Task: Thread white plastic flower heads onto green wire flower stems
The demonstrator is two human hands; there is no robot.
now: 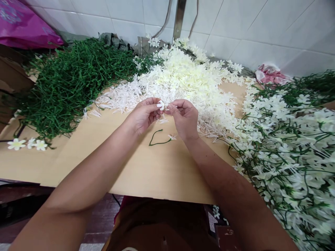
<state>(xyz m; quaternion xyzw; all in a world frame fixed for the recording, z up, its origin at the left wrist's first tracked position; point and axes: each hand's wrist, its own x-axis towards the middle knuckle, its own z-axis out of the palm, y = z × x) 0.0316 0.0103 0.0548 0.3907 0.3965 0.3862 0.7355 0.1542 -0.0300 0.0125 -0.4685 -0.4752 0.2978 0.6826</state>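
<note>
One bag (pixel 27 28): contents hidden | left hand (pixel 143 116), right hand (pixel 186 118): flower (pixel 160 105)

Bright, cool light from above — white petals (pixel 188 75) nearly washed out. Soft shadow beside left forearm (pixel 104 160); space under tabletop (pixel 157 170) dim. Wide-angle stretch at edges — corners soft.

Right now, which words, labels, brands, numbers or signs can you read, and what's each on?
No text can be read.
Magenta plastic bag: pale printed marks, too blurred to tell if they're lettering.
Small white flower between left hand and right hand: no lettering visible.
</note>
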